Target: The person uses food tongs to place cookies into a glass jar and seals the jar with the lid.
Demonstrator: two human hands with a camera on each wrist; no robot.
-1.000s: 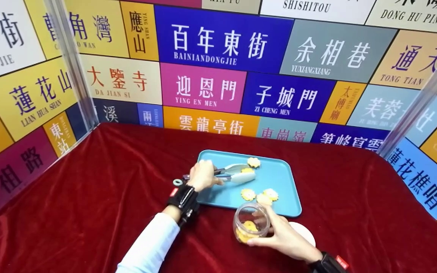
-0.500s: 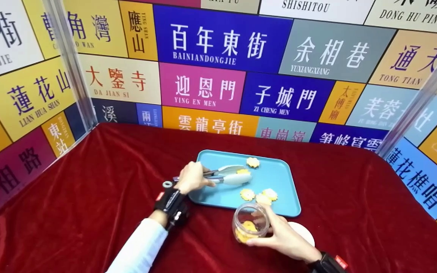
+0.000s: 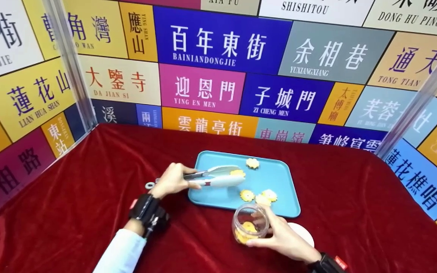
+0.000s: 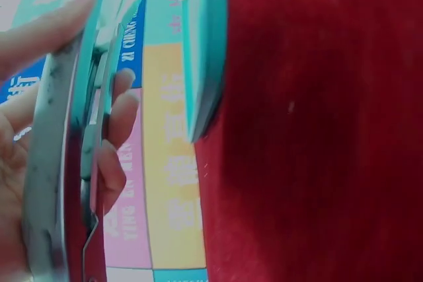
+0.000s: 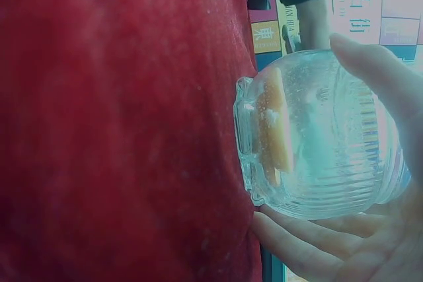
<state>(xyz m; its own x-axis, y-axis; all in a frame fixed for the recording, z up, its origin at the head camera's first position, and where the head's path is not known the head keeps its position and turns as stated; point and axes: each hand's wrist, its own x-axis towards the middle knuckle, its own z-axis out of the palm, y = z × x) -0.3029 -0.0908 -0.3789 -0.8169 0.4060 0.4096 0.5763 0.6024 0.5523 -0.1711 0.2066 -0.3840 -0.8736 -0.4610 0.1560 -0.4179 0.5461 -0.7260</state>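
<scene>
In the head view my left hand (image 3: 172, 180) grips a pair of tongs (image 3: 218, 181) by the handles, low over the left part of the blue tray (image 3: 207, 161). Between the tongs' pale heads shows a yellow flower-shaped cookie (image 3: 238, 173). My right hand (image 3: 285, 239) holds a clear jar (image 3: 237, 220) round its side, on the red cloth before the tray. Several yellow cookies (image 3: 246, 231) lie at the jar's bottom, and its mouth is uncovered. The right wrist view shows thumb and fingers on opposite sides of the ribbed jar (image 5: 330, 137).
A cookie (image 3: 252, 163) lies near the tray's far edge. Another cookie (image 3: 247, 195) and two overlapping ones sit near its front edge, just behind the jar. A white round lid (image 3: 303, 233) is partly hidden by my right hand. Lettered panels (image 3: 222, 41) stand behind the red cloth (image 3: 340, 189).
My left hand has moved left with the tongs, and the cookie between their heads has shifted left too. My right hand and the jar have stayed in place.
</scene>
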